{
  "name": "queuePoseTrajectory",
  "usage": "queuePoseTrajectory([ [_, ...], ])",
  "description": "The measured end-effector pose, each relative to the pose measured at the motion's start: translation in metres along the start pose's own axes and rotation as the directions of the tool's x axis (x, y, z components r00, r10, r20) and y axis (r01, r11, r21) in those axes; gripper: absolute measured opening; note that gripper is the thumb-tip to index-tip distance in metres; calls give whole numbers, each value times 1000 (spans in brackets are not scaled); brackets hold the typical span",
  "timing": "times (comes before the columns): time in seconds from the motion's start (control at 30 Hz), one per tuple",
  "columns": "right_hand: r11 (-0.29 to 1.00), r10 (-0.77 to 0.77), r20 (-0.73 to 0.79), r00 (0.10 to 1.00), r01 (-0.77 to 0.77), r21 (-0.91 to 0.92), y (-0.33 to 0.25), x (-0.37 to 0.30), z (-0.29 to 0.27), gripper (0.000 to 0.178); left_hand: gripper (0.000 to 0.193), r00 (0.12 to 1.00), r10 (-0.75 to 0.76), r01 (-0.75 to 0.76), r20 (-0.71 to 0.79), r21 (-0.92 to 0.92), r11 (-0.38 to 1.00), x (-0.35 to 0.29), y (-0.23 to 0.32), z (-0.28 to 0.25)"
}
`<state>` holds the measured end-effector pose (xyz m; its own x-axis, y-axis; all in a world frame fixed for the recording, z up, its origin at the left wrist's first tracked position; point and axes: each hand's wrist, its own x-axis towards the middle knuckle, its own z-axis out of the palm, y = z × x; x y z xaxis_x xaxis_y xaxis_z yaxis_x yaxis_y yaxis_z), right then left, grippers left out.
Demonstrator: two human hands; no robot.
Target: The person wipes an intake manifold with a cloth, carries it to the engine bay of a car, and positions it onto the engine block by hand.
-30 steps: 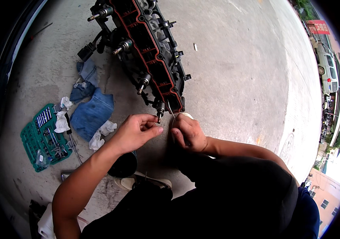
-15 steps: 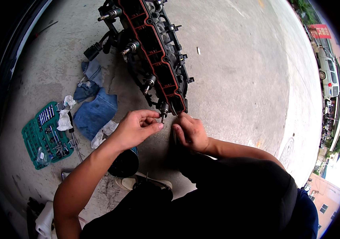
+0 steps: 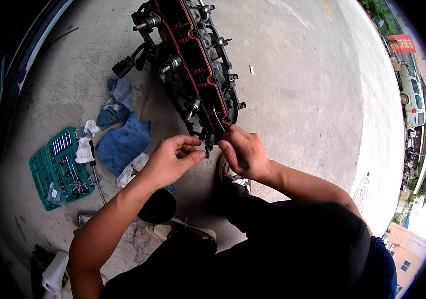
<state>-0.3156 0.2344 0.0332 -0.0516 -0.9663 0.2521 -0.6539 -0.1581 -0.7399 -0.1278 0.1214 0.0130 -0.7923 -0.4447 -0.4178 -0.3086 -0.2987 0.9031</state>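
A long black intake manifold point(image 3: 196, 56) with a red-orange gasket along its face extends from my hands to the top of the view. Several fuel injectors stick out of its left side. The nearest fuel injector point(image 3: 209, 144) is at the manifold's near end, between my hands. My left hand point(image 3: 169, 162) has thumb and forefinger closed in at the left of that injector's tip. My right hand point(image 3: 245, 151) is curled closed beside the manifold's end. It grips a thin metal pick point(image 3: 216, 114) whose bare shaft lies over the gasketed face; its handle end is hidden in my fist.
On the floor at left lie an open green socket set point(image 3: 63, 169), blue denim rags point(image 3: 124, 141) and crumpled white tissues point(image 3: 84, 150). A black bucket point(image 3: 157, 205) stands by my feet. A small white piece point(image 3: 252, 70) lies right of the manifold.
My right hand has turned and risen slightly, with the pick's shaft now reaching farther over the manifold. The manifold sits a little farther right in view. My right shoe has come into sight.
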Motion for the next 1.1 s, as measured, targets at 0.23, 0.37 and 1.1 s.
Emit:
queuePoseTrajectory([
  [0.23,980,198,-42,979,-199,-11,-16,30,12,16,36,1000,7,-6,-19,91,996,-2,-5,-4],
  [0.37,990,112,-68,991,-106,88,-14,22,17,14,34,1000,4,-2,-30,75,997,-2,-8,-7],
  [1.1,993,100,-51,994,-96,67,3,31,12,6,32,770,573,-409,-280,473,780,13,37,-5],
])
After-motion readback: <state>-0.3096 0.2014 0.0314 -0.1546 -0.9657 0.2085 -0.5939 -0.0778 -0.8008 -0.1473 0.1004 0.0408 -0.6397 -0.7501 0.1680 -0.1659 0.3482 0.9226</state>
